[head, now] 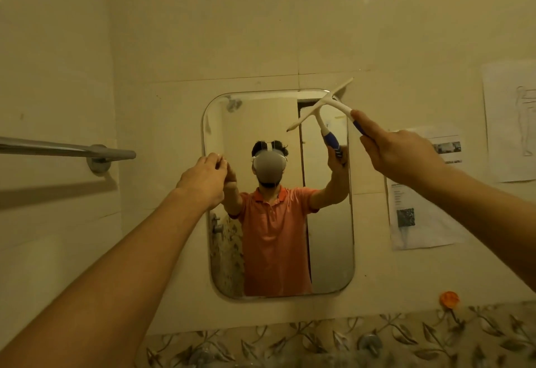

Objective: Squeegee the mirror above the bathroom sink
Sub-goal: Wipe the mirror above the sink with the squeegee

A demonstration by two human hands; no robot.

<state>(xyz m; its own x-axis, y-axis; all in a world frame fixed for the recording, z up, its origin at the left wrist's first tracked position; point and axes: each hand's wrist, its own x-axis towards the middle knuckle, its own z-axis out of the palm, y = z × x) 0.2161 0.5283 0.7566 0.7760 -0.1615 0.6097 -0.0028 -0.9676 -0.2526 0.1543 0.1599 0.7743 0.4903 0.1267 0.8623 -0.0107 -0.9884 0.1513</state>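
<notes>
One mirror point(278, 193), one squeegee point(324, 103), two papers point(420, 222).

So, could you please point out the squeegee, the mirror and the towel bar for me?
squeegee point(327, 101): head view, where handle meets blade.
mirror point(330, 251): head view, lower right glass.
towel bar point(72, 148): head view, middle of the rod.

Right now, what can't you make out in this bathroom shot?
- Sink: head view, cut off below the bottom edge.
- Printed sheets on the wall: text too small.
- Squeegee blade contact with mirror: unclear.
- Towel bar: cut off by left edge.
</notes>
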